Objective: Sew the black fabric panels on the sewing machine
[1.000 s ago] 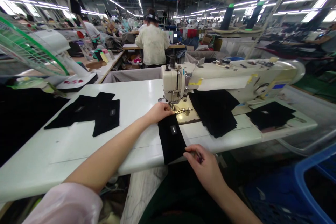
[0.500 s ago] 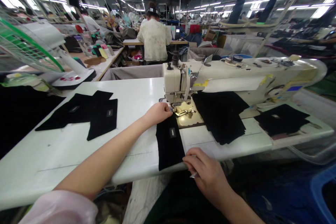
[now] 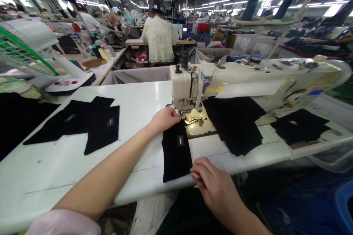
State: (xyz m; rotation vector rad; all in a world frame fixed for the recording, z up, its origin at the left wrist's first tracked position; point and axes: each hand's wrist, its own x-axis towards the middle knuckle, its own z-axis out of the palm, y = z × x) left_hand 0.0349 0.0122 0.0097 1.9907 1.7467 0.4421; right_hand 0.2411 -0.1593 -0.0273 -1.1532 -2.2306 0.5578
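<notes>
Your pale pink sleeve (image 3: 63, 226) sits at the bottom edge of the view, and your right grip (image 3: 213, 183) is nearest, curled and low at the front of the white surface (image 3: 55, 176), just beside the lower corner of the black panel (image 3: 176, 154). Something small and pale (image 3: 196, 186) shows under its fingers, too hidden to name. Your left grip (image 3: 164, 120) rests half-curled on the panel's far end, beside the presser foot (image 3: 183, 114); how firmly either grip holds, you can't tell. The panel lies flat, label (image 3: 180, 140) up, just before the metal plate (image 3: 198, 123) of the sewing machine (image 3: 180, 84). A black stack (image 3: 234, 128) lies right of the plate, another panel (image 3: 299, 126) beyond it, and overlapping panels (image 3: 102, 128) to your left. Past the fan (image 3: 27, 49), a co-worker (image 3: 160, 38) sits with their back to you
</notes>
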